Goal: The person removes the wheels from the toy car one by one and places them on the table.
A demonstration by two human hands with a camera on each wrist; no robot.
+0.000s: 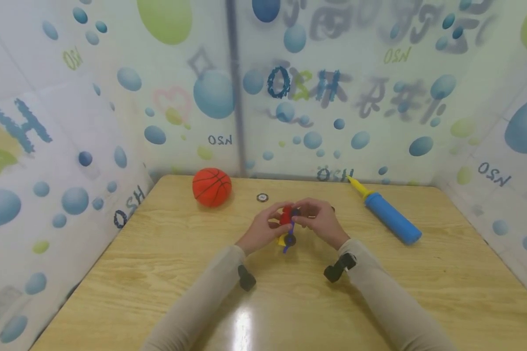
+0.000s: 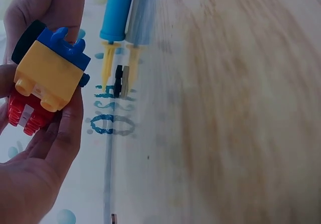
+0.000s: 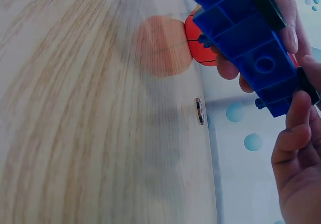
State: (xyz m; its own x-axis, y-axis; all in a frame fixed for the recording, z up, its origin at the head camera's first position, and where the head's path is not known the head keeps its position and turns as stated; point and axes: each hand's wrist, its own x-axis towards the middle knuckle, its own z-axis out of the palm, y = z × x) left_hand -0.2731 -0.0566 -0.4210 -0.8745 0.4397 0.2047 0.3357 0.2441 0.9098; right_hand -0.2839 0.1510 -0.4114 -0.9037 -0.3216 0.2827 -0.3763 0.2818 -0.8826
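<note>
Above the middle of the table, both hands hold a small toy car made of building blocks. Its blue base [image 3: 246, 45] faces the right wrist camera, with a hook-like loop at one end. A yellow block [image 2: 49, 76] and a red block [image 2: 30, 114] sit on the base. My left hand [image 1: 261, 229] grips the car by the blocks, fingers behind and thumb in front. At the far end, my right hand [image 1: 322, 222] pinches a black wheel [image 3: 308, 86] against the base. Another black wheel [image 1: 290, 240] shows at the near end.
A red basketball [image 1: 212, 187] stands at the back left, and a small round disc [image 1: 262, 197] lies right of it. On the right lies a blue pump [image 1: 393, 217] with a yellow nozzle. Small black parts [image 2: 118, 81] lie near the nozzle. Patterned curtains surround the table [image 1: 158, 282].
</note>
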